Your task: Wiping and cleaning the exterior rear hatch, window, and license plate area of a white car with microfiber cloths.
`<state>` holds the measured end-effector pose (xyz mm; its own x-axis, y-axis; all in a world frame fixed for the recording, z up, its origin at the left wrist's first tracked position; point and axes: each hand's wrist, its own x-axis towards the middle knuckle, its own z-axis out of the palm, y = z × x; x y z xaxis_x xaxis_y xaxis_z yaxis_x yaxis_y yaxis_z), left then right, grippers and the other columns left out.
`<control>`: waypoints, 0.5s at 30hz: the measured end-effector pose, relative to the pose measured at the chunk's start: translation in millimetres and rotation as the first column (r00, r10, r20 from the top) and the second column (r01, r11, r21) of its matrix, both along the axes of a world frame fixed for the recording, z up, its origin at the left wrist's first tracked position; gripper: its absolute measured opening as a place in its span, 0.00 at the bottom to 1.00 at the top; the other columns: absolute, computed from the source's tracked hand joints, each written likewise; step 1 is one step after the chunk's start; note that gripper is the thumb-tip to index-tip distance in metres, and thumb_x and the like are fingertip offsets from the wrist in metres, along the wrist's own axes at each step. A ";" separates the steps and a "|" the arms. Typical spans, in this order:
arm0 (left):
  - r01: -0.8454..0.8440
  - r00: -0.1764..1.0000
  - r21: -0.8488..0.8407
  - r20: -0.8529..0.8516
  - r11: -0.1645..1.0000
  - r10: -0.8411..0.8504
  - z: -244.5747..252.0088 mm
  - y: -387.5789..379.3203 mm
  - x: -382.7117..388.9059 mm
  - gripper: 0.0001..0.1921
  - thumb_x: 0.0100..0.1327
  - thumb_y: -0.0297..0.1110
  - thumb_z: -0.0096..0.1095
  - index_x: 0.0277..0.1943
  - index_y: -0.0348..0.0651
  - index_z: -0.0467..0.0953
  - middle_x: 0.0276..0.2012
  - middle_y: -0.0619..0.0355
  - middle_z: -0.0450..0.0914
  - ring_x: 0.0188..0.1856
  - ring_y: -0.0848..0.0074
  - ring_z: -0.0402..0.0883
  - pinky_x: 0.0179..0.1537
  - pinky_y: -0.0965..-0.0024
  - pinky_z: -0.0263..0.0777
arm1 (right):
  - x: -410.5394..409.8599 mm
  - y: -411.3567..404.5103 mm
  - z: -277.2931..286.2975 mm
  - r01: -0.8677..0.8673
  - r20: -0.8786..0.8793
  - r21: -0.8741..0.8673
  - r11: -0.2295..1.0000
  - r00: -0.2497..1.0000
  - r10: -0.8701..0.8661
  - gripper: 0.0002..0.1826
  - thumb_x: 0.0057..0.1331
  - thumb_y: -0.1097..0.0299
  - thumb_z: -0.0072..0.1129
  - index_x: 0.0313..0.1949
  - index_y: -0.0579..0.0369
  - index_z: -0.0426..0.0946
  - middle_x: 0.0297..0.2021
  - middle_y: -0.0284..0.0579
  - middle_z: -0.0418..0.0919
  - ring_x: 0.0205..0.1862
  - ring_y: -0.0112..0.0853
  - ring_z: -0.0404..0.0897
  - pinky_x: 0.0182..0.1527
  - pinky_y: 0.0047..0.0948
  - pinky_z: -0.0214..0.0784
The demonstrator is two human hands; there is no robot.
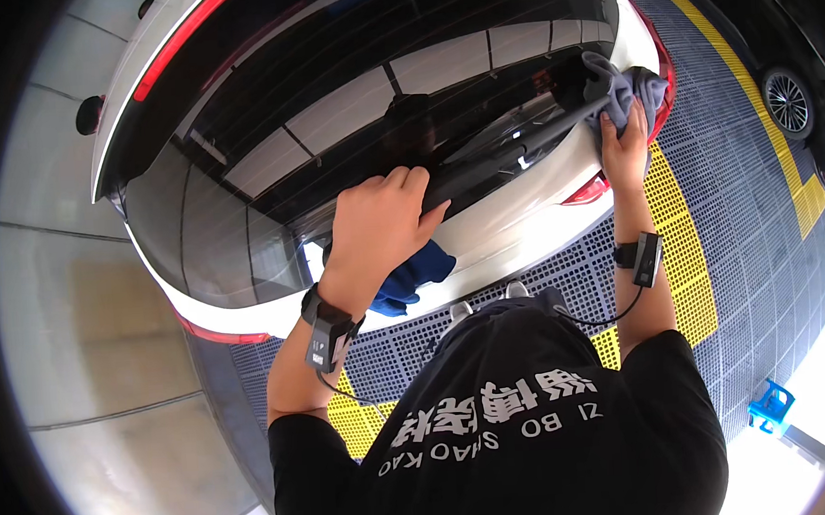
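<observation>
My right hand (625, 144) holds a crumpled grey cloth (618, 89) at the right edge of a white car's rear window (347, 113), by the red tail lamp (664, 93). A long dark bar, seemingly the rear wiper (553, 130), reaches from near my left hand to the cloth, which hides its far end. My left hand (385, 213) is over the lower window edge with curled fingers and the thumb pointing right; what lies beneath its fingers is hidden. A dark blue cloth (421, 275) shows below it, against the white bodywork, partly covered by hand and wrist.
The white tailgate (516, 216) curves before me, above grey and yellow grid flooring (674, 241). A dark car (738, 18) stands at the right. A blue stool (771, 405) is at lower right. Both wrists carry strapped devices with cables. A pale panelled surface (104, 305) lies left.
</observation>
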<state>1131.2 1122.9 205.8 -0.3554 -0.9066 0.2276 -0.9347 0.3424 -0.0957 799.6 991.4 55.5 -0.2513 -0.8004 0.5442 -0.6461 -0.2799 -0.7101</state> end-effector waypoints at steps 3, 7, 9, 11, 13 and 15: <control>0.086 0.992 -0.078 -0.090 0.993 -0.093 8.1 14.8 5.7 0.16 0.51 0.43 0.75 0.36 0.45 0.78 0.27 0.61 0.78 0.26 0.69 0.81 0.27 0.68 0.74 | 22.0 3.6 -1.0 -0.070 -0.400 -0.114 0.991 0.916 0.018 0.33 0.61 0.68 0.59 0.66 0.59 0.66 0.71 0.49 0.62 0.73 0.56 0.56 0.71 0.61 0.46; 0.115 0.987 -0.089 -0.102 0.989 -0.124 10.6 25.1 12.6 0.17 0.52 0.45 0.75 0.37 0.44 0.78 0.28 0.62 0.77 0.27 0.72 0.80 0.28 0.71 0.75 | 117.0 57.5 38.6 -0.343 -0.424 -0.075 0.936 0.861 0.281 0.39 0.51 0.66 0.66 0.64 0.61 0.67 0.72 0.52 0.58 0.73 0.54 0.57 0.70 0.57 0.53; 0.138 0.972 -0.101 -0.175 0.985 -0.154 15.3 25.5 12.5 0.17 0.48 0.42 0.76 0.37 0.45 0.79 0.29 0.61 0.77 0.26 0.70 0.80 0.28 0.70 0.74 | 162.1 90.3 56.2 -0.630 -0.390 -0.104 0.770 0.738 0.551 0.37 0.53 0.62 0.65 0.64 0.57 0.69 0.71 0.49 0.62 0.73 0.52 0.58 0.71 0.54 0.53; 0.167 0.962 -0.122 -0.199 0.978 -0.189 12.8 26.6 19.3 0.17 0.46 0.41 0.76 0.37 0.45 0.79 0.29 0.61 0.78 0.26 0.70 0.80 0.28 0.69 0.74 | 187.2 107.4 55.6 -0.826 -0.444 -0.021 0.563 0.512 0.735 0.34 0.58 0.56 0.64 0.64 0.50 0.72 0.71 0.45 0.62 0.72 0.50 0.60 0.73 0.51 0.50; 0.176 0.953 -0.101 -0.231 0.979 -0.195 16.0 30.0 21.8 0.19 0.42 0.40 0.77 0.38 0.44 0.79 0.31 0.61 0.79 0.28 0.68 0.81 0.28 0.69 0.74 | 166.0 79.1 54.1 -0.777 -0.508 -0.002 0.629 0.543 0.669 0.33 0.60 0.55 0.64 0.64 0.50 0.71 0.71 0.47 0.61 0.72 0.52 0.59 0.74 0.52 0.49; 0.162 0.953 -0.098 -0.243 0.982 -0.182 14.6 37.6 30.9 0.20 0.42 0.40 0.77 0.38 0.43 0.79 0.32 0.61 0.79 0.28 0.68 0.81 0.29 0.69 0.75 | 142.5 51.4 65.6 -0.537 -0.562 0.015 0.844 0.693 0.451 0.33 0.62 0.54 0.62 0.65 0.50 0.70 0.72 0.53 0.59 0.73 0.57 0.56 0.73 0.56 0.46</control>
